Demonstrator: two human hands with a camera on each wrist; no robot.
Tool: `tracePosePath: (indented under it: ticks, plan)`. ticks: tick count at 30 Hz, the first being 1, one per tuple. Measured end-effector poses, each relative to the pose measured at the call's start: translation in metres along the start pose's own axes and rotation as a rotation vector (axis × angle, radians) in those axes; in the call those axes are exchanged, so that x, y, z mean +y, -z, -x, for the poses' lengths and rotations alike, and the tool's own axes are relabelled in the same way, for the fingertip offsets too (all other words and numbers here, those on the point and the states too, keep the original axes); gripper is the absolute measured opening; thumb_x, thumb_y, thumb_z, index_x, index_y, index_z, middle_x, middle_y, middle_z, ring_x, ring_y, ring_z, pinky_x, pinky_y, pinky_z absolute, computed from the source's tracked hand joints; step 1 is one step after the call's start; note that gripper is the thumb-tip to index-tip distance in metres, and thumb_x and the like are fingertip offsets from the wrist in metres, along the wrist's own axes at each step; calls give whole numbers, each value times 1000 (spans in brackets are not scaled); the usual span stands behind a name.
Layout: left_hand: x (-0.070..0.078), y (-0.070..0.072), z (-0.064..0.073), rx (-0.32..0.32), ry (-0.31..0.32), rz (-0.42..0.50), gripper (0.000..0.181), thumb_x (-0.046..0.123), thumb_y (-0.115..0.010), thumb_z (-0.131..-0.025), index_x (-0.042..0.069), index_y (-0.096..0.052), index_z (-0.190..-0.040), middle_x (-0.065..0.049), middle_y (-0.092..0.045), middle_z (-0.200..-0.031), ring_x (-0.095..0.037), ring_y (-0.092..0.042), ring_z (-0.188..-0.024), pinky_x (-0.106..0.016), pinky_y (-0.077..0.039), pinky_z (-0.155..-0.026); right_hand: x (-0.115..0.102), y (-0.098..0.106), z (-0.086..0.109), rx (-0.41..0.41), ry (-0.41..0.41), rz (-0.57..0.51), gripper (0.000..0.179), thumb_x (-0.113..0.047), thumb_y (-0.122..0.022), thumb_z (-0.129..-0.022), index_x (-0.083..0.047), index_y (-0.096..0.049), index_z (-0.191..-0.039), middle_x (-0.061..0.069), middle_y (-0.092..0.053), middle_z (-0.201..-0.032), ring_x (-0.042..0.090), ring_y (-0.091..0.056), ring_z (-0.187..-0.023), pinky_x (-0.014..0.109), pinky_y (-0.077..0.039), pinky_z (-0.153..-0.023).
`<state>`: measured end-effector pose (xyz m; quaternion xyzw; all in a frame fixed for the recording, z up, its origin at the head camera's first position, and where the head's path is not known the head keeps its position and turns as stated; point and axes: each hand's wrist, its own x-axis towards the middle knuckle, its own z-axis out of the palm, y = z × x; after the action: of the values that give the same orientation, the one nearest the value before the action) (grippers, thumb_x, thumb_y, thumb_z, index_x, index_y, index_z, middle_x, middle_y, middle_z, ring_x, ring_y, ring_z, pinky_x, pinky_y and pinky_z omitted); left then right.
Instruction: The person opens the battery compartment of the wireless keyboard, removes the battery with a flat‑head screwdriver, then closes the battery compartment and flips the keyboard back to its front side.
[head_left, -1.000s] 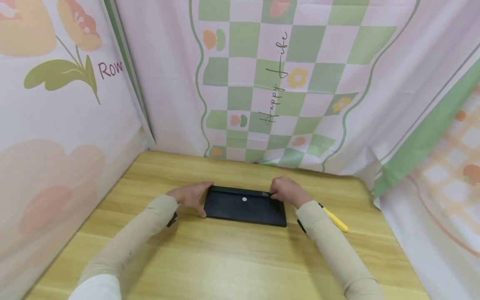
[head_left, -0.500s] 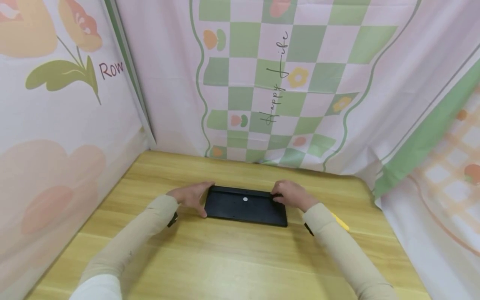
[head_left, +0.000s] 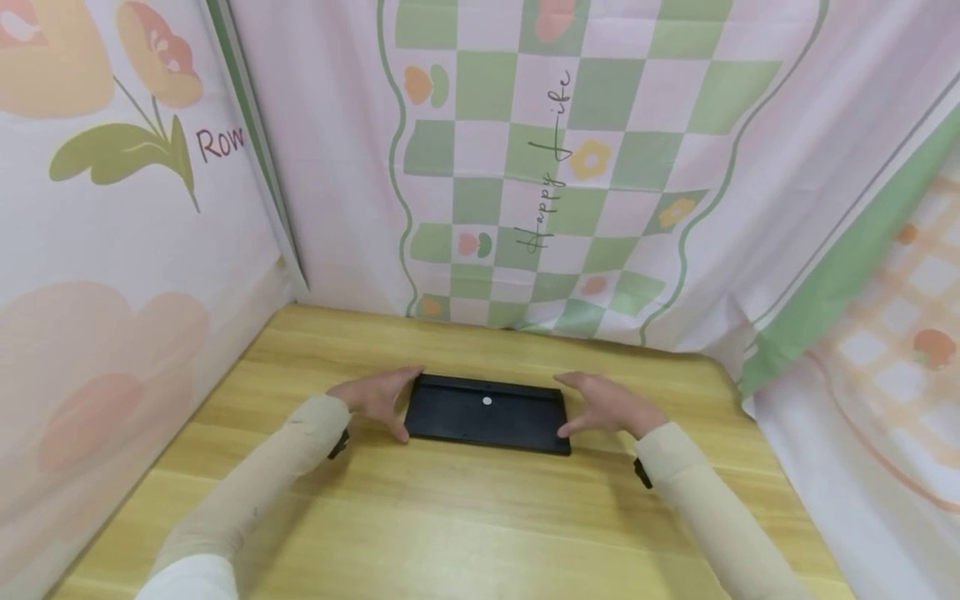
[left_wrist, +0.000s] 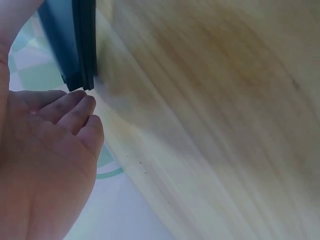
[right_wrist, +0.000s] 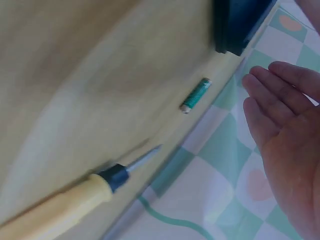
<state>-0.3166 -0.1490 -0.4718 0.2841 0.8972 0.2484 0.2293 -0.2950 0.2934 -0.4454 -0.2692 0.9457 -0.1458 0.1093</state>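
A black keyboard point(head_left: 487, 423) lies face down on the table, a ridge along its far edge and a small white round sticker below it. My left hand point(head_left: 375, 397) grips its left end, thumb at the near corner and fingers at the far one. In the left wrist view, the fingertips point(left_wrist: 90, 102) meet the keyboard's corner point(left_wrist: 75, 80). My right hand point(head_left: 613, 407) is spread around the right end, thumb close to the near corner. The right wrist view shows its fingers point(right_wrist: 272, 95) extended and apart from the keyboard point(right_wrist: 245, 25).
In the right wrist view, a green battery point(right_wrist: 196, 95) lies on the table near a screwdriver point(right_wrist: 65, 207) with a yellow handle and black collar. My right sleeve hides both in the head view. Printed curtains point(head_left: 337, 167) enclose the wooden table point(head_left: 450, 517) at the back and sides.
My right hand has left the ridge's right end, moved right and spread its fingers. A grey patch seen there earlier no longer shows. My left hand has stayed at the left end.
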Motion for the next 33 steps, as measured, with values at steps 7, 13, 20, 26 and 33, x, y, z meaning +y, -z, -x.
tracePosePath:
  ticks: [7,13,20,26,33]
  plan:
    - [-3,-5,1,17,-6,29,134,34,-97,-76,2,-7,-169,-21,-9,-178,-40,-13,-165,-56,-16,-135,8,-18,8,4,-6,-33,127,-57,-94,-70,9,-33,-160,30,-38,-165,50,-43,-149,62,-39,-123]
    - [-6,-8,1,26,-2,62,132,33,-97,-77,5,-8,-170,-19,-11,-178,-39,-15,-164,-56,-18,-135,11,-31,10,-10,-40,-60,134,-61,-94,-68,6,-28,-163,28,-36,-168,48,-41,-151,60,-43,-121]
    - [-9,-10,-1,76,-32,66,130,30,-98,-74,2,-13,-169,-23,-18,-176,-43,-21,-162,-59,-22,-133,12,-34,6,28,-55,-50,133,-61,-97,-65,2,-33,-163,25,-44,-164,44,-56,-140,57,-51,-114]
    - [-11,-8,1,117,-71,131,132,27,-101,-68,3,-17,-168,-21,-21,-175,-43,-26,-161,-59,-25,-132,14,-35,3,38,-49,-58,133,-63,-97,-61,-1,-36,-162,23,-48,-162,43,-55,-141,57,-51,-114]
    - [-7,13,6,184,-196,239,131,24,-99,-70,1,-15,-168,-21,-21,-175,-43,-22,-162,-62,-21,-132,12,-35,5,54,-26,-59,134,-66,-95,-61,0,-36,-162,23,-47,-162,41,-54,-142,56,-50,-116]
